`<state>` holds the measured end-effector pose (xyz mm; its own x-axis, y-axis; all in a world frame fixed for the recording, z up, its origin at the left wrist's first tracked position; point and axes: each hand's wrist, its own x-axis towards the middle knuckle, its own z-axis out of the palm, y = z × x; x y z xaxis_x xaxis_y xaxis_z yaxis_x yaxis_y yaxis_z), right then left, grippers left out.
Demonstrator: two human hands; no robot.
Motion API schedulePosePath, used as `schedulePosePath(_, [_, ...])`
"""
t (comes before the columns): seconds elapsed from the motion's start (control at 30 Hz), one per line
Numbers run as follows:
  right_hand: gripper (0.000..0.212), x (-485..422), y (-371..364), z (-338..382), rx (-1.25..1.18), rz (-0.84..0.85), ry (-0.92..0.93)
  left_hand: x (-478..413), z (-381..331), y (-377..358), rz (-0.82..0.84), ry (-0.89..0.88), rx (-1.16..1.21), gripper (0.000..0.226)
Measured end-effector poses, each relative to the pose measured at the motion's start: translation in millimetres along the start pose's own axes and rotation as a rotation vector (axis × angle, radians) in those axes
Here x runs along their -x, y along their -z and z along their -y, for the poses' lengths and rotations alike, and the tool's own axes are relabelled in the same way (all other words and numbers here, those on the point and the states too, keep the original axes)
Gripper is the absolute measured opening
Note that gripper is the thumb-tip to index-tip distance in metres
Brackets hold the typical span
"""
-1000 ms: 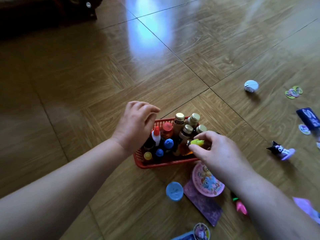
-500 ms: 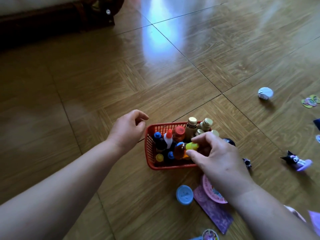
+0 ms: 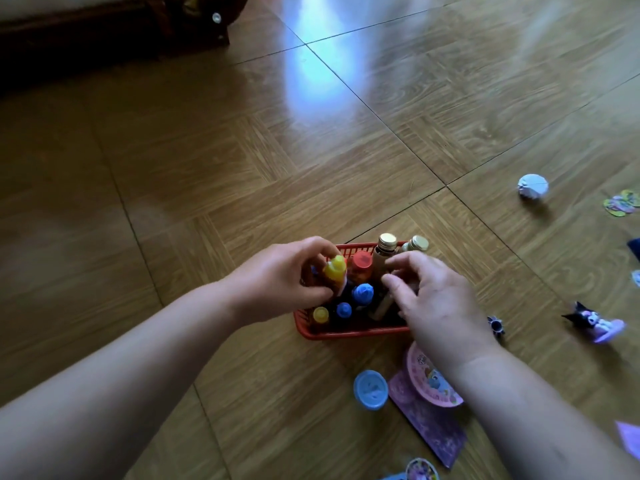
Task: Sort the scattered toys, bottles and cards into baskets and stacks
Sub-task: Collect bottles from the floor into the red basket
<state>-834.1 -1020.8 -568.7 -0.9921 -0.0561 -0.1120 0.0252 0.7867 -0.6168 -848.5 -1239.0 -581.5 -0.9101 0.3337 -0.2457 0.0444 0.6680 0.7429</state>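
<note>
Now, nearest us a blue lid point(image 3: 370, 389) lies beside a pink round card point(image 3: 431, 382); beyond them the right hand point(image 3: 440, 306) hovers loose-fingered, gripping nothing, over the red basket point(image 3: 346, 333), while the left hand point(image 3: 277, 285) pinches a yellow-capped bottle point(image 3: 335, 271) at the basket's left side

- Red basket point(image 3: 346, 333): I cannot see its 4 o'clock corner or the bottles there, hidden under the right hand point(image 3: 440, 303). The fingers are blurred, so I cannot tell if they hold anything.
- Yellow-capped bottle point(image 3: 335, 268): body covered by the gripping left hand point(image 3: 277, 282).
- Pink round card point(image 3: 433, 381): 2 o'clock part under the wrist.
- Dark blue item point(image 3: 635, 249), frame's 3 o'clock edge: cropped.
- Round sticker point(image 3: 421, 471), 6 o'clock edge: cropped.
- Small dark toy point(image 3: 496, 326): too small to identify.
</note>
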Motion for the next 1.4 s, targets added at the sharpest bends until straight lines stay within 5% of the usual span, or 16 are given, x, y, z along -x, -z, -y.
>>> schedulePosePath(0.13, [0.035,-7.4,-12.2,-3.2,0.348,0.241,0.073,4.0,6.6,13.4,-0.009,0.041,0.167,0.042])
schedulePosePath(0.27, [0.027,-16.2,-33.1,-4.2,0.453,0.344,0.106,2.9,7.9,19.0,-0.032,0.035,0.223,0.036])
schedulePosePath(0.57, [0.028,-12.7,-33.8,-5.5,0.551,0.370,0.157,-2.7,4.1,22.2,0.080,0.041,-0.372,0.039])
schedulePosePath(0.8, [0.026,-5.9,-27.1,-7.3,0.424,0.262,0.129,-13.1,-0.7,0.8,0.126,0.030,-0.627,0.036])
schedulePosePath(1.1, [0.011,1.1,-10.8,-29.2,0.119,-0.196,0.186,-17.1,-3.0,-21.5,0.100,0.030,-0.794,0.031])
schedulePosePath(1.27, [0.009,7.1,-9.5,-34.6,0.102,-0.192,0.139,-29.7,-16.0,-41.1,0.178,0.066,-1.000,0.058])
schedulePosePath(1.4, [0.009,13.1,-14.4,-36.3,0.122,-0.100,0.133,-36.3,-12.2,-49.2,0.231,0.154,-0.922,0.062])
